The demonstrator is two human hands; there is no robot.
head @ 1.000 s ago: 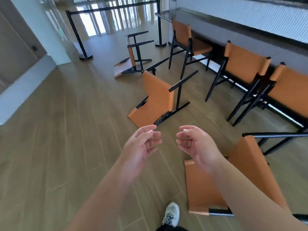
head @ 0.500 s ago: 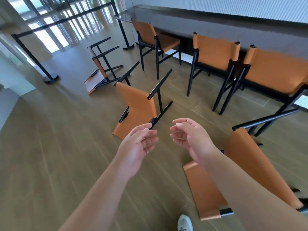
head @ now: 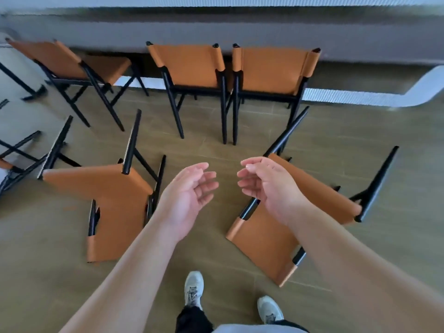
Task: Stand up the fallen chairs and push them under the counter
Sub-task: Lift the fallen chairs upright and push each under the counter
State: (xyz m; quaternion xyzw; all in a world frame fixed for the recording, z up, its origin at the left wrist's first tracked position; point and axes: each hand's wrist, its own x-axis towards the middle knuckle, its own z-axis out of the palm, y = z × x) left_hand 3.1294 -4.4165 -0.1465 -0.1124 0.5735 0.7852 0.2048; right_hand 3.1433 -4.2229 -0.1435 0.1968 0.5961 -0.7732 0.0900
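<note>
fingers (head: pixel 204 179) on left hand (head: pixel 185 200) and right hand (head: pixel 266 188) loosely curled, holding nothing, above floor (head: pixel 216 150). two fallen chairs on floor: left chair (head: pixel 115 203), right chair (head: pixel 271 234). three upright chairs (head: pixel 192 66) at bench (head: pixel 216 32). risk: upturned legs close together, could snag adj. chairs or feet when lifting. no legible writing/brands.

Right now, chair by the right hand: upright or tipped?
Tipped. The chair lies with its backrest flat on the floor and its black legs sticking up, beneath the right hand.
</note>
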